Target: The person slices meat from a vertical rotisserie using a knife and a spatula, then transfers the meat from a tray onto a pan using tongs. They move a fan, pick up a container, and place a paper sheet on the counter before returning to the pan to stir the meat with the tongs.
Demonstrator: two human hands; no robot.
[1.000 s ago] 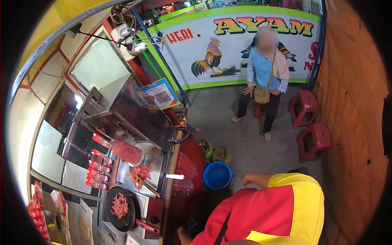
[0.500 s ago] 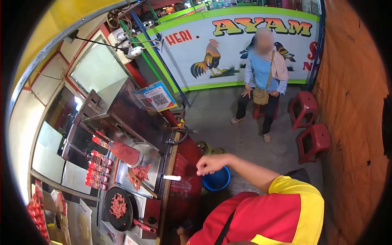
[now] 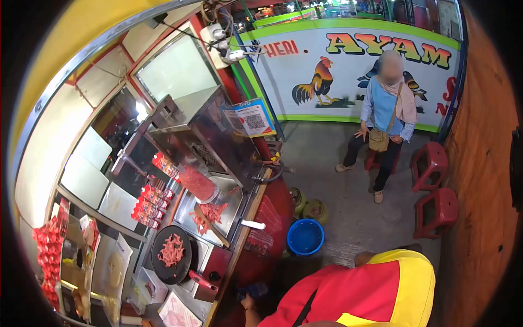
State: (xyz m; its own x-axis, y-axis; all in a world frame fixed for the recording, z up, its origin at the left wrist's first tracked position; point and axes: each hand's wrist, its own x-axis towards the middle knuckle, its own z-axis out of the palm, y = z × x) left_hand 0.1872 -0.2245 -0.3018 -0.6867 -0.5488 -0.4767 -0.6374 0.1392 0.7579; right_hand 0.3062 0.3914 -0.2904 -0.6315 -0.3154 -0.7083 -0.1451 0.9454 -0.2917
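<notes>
My left hand (image 3: 249, 303) is low at the bottom of the view, beside the cart's front edge. Its fingers close on a dark bluish, shiny object (image 3: 254, 290), too dim to name. My right hand is out of view; only a bit of that arm (image 3: 364, 258) shows by the yellow sleeve. On the cart, a black frying pan (image 3: 180, 272) with a red handle holds shredded reddish meat (image 3: 171, 250). A metal tray (image 3: 231, 192) behind it carries a vertical meat cone (image 3: 197, 183), loose shavings (image 3: 212, 213) and a wooden-looking strip (image 3: 213, 228). A white-handled tool (image 3: 253, 224) juts over the edge.
A blue bucket (image 3: 305, 237) stands on the floor near green gas cylinders (image 3: 313, 211). Someone in a blue top (image 3: 383, 106) sits beyond, beside red stools (image 3: 436, 212). Red sachets (image 3: 151, 205) hang by the glass. A QR sign (image 3: 254, 121) is fixed at the cart's corner.
My right hand, which was stretched out over the bucket, has drawn back out of sight. The view has turned, so the scene sits further right. My left hand stays low by the cart.
</notes>
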